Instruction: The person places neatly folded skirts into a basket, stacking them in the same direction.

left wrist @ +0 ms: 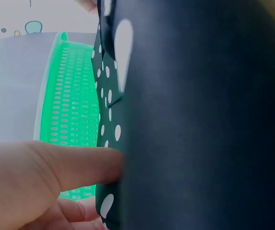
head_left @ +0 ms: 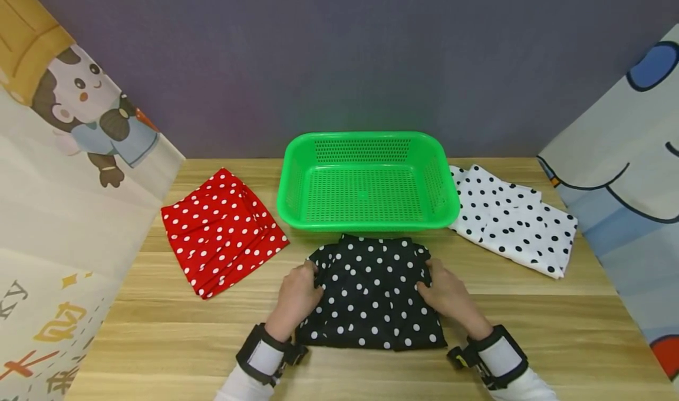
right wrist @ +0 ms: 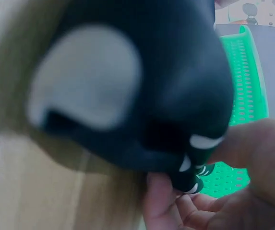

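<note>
Over the wooden table [head_left: 159, 342], both hands [head_left: 298, 293] [head_left: 447, 289] angle inward, pinching opposite sides of the black polka-dot cloth [head_left: 371, 298].

The head view looks forward and down from above, far enough back to fit the whole green basket [head_left: 363, 195] mid-frame. Both wrist views look from very near the black dotted cloth [head_left: 371, 295] (so near that it blurs), facing past it; they share the basket, left of centre in the left wrist's frame, at right in the right's.
</note>
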Available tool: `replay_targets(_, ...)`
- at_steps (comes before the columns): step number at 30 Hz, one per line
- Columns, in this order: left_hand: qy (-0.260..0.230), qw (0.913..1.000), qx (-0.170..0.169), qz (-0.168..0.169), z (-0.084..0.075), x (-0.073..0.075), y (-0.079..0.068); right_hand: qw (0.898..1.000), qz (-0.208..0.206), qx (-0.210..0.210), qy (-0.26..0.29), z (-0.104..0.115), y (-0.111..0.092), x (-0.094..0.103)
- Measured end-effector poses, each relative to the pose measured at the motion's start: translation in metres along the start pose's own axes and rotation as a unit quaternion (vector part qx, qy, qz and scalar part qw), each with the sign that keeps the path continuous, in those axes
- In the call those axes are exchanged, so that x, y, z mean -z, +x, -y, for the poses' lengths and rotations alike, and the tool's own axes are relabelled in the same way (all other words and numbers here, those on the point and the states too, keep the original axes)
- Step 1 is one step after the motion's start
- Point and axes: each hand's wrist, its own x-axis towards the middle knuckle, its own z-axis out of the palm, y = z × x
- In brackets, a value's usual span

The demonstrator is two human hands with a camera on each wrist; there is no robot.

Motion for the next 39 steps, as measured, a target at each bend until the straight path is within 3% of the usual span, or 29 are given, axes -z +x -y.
replay_targets(8,-0.038,0.9991,-0.006,-0.016,0.003,0.0,-0.004,0.999,-0.037,0.006,0.024,-0.002,-0.004,-0.004)
replay_targets(21,-0.073,0.9944,-0.028,-0.071,-0.002,0.009,-0.027,0.991,-0.127,0.033,0.028,0.006,-0.024,-0.002)
replay_targets(31,-0.078,0.991,-0.052,-0.096,-0.011,0.018,-0.038,0.976,-0.204,0.077,0.016,0.014,-0.039,0.008)
replay_targets(39,-0.08,0.9868,-0.073,-0.121,-0.017,0.027,-0.036,0.965,-0.244,0.092,0.019,0.02,-0.037,0.019)
